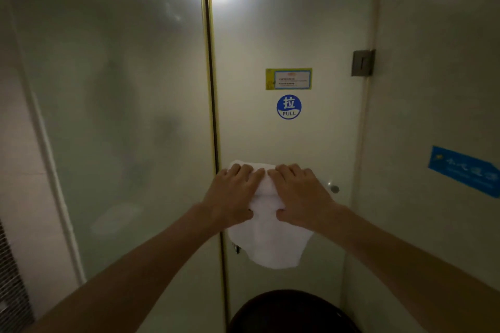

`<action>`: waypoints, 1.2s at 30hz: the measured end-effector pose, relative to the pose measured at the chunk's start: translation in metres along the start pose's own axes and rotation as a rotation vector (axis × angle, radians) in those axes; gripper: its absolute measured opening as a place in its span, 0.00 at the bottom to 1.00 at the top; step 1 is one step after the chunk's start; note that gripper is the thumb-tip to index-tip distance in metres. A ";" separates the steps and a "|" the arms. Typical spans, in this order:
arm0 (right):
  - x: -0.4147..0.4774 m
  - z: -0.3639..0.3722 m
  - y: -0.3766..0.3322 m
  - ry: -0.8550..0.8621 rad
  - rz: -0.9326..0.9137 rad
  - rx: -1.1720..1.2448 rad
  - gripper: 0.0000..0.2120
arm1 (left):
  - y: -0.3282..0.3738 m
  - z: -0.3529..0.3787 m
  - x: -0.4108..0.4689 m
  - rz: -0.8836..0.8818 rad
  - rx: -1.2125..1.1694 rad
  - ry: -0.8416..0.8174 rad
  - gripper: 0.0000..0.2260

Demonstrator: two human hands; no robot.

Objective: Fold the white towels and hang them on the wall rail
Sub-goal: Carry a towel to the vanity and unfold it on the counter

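Fingers (244, 173) of both hands curl over the top of the towel with thumbs tucked under on the near side, so each hand pinches the cloth. The left hand (232, 192) and right hand (300, 192) sit side by side, index fingers almost touching, probably to keep the fold centred and square as it settles on the rail.

A frosted glass panel (121, 89) fills the left half of the view, with the glass door (292, 35) beside it. A dark round object (292, 311) sits below the door's bottom edge; can't tell what it is. The white towel (270, 240) hangs low on the door near its left edge, draped over the rail, its loose end dangling under the hands with an uneven hem. A blue label (464, 170) is on the right wall. A yellow-edged notice (288, 78) and a round PULL sticker (289, 107) are mid-door, higher up. A hinge (363, 63) sits at the door's right edge. The rail (328, 186) is mostly hidden; only a short stub with an end cap shows just right of the right hand.

This looks like the hanging step, nearly done for this towel, though the hem likely needs evening. No other towel is in view.
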State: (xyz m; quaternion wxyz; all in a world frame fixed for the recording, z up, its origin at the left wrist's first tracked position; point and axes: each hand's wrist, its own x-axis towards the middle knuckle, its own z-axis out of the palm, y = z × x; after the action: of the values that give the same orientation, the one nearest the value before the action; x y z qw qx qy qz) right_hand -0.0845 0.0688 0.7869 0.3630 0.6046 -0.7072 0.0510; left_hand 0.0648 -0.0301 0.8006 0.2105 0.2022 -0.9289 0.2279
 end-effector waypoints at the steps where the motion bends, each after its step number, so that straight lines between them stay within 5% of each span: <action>1: 0.002 -0.001 -0.003 -0.002 -0.010 0.000 0.38 | -0.004 -0.001 -0.003 0.003 0.012 0.003 0.41; 21: 0.063 0.036 -0.046 -0.076 -0.147 0.049 0.35 | -0.072 0.051 -0.016 -0.092 0.045 -0.038 0.43; 36: 0.178 0.065 -0.144 0.115 -0.596 0.299 0.32 | -0.161 0.038 -0.086 -0.463 0.291 -0.215 0.40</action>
State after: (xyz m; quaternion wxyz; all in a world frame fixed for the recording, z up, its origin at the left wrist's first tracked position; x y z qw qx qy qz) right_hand 0.0137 -0.1482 0.7889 0.3086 0.8275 -0.4622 0.0798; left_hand 0.2010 -0.1564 0.7828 0.1263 0.4599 -0.8326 0.2817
